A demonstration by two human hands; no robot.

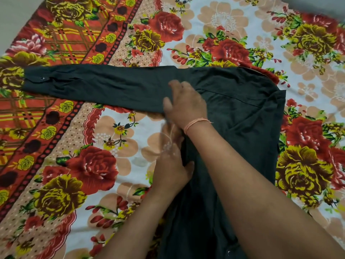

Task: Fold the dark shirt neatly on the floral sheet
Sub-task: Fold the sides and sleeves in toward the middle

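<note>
Lying spread on the sheet (pixel 74 165), the shirt (pixel 233 109) takes up the middle and lower right of the view. Its body runs from the upper right down to the bottom edge. One sleeve (pixel 102 85) is stretched straight out to the left, flat on the sheet. The cuff (pixel 33 79) reaches the sheet's checked red border near the left edge, and a small button (pixel 42 78) shows on it.

Right hand (pixel 186 103): palm down on the shirt where the sleeve meets the body. The fingers look straight and spread, resting flat on the cloth and holding nothing, though they are blurred. A pink thread (pixel 196 123) is tied round the wrist. The forearm crosses the shirt body from the lower right.

Left hand (pixel 171 165): at the shirt's left edge, just below the right hand. The thumb (pixel 190 165) lies on the dark cloth. The fingers (pixel 169 135) point up along the edge, over the pale part of the sheet, and are too blurred to read. Cannot tell whether this hand pinches the edge or only lies against it.

A seam (pixel 233 96) crosses the upper shirt body. The shirt's right side folds back on itself near the top right corner.

Sheet: big red and yellow roses on white, with a red-orange border at left. A grey surface (pixel 11 15) shows past the sheet's top left corner.
</note>
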